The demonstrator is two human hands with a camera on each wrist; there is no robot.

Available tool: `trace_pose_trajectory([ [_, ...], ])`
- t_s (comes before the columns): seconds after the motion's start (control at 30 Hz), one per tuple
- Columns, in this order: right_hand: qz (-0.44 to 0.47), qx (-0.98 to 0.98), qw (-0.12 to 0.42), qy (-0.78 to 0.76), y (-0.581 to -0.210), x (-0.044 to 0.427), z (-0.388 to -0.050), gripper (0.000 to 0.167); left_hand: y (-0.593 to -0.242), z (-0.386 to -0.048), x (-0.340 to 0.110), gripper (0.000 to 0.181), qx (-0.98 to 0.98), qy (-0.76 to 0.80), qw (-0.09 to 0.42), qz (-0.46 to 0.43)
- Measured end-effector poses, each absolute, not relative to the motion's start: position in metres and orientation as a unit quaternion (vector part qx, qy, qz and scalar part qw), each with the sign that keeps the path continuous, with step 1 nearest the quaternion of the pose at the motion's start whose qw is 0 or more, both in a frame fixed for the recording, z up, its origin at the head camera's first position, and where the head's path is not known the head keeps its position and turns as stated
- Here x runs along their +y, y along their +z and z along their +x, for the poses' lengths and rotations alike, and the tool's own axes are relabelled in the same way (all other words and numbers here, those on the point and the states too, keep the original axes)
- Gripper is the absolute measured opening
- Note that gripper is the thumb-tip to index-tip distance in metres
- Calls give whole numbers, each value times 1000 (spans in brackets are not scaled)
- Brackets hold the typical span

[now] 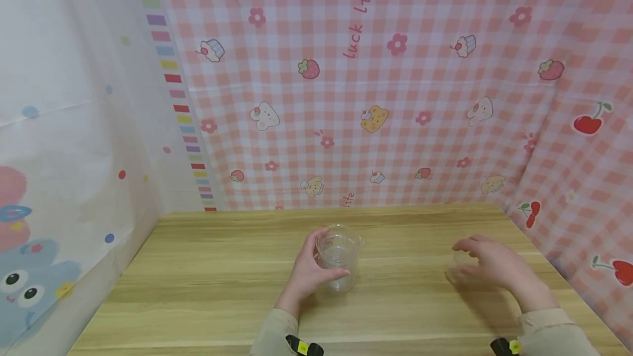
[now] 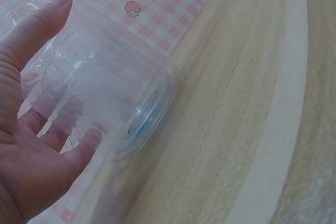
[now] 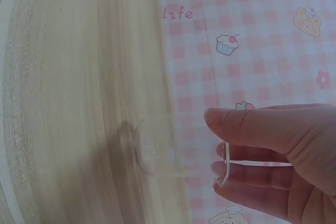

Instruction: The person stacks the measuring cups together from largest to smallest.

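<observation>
My left hand [image 1: 310,273] grips a clear plastic cup [image 1: 341,262] near the middle of the table, thumb and fingers curled round its side. Rounded edges show inside that cup in the left wrist view, though I cannot tell whether another one is nested in it. Off to the right, my right hand [image 1: 499,268] pinches a smaller clear cup [image 3: 157,148] by its rim, thumb on one side and fingers on the other. The base of this smaller cup points toward the table; whether it touches is unclear.
The wood-grain table [image 1: 207,284] spreads under both hands. Behind it hangs a pink checked cloth [image 1: 346,87], which continues along the right side. A white patterned cloth [image 1: 74,142] borders the left.
</observation>
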State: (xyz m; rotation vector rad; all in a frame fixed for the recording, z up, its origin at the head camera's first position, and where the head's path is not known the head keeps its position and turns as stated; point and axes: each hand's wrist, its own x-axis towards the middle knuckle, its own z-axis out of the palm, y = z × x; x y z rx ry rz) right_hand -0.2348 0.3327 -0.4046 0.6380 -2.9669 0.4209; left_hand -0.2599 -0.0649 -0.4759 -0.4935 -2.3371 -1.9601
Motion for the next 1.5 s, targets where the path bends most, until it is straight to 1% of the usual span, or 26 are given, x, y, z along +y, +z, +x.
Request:
trace_pose_trajectory([
  [0.5, 222, -957, 41, 184, -403, 319, -233, 41, -476, -259, -65, 97, -756, -634, 26, -159],
  [1.5, 248, -946, 71, 194, -400, 285, -235, 41, -476, -260, -65, 98, -758, -632, 24, -156],
])
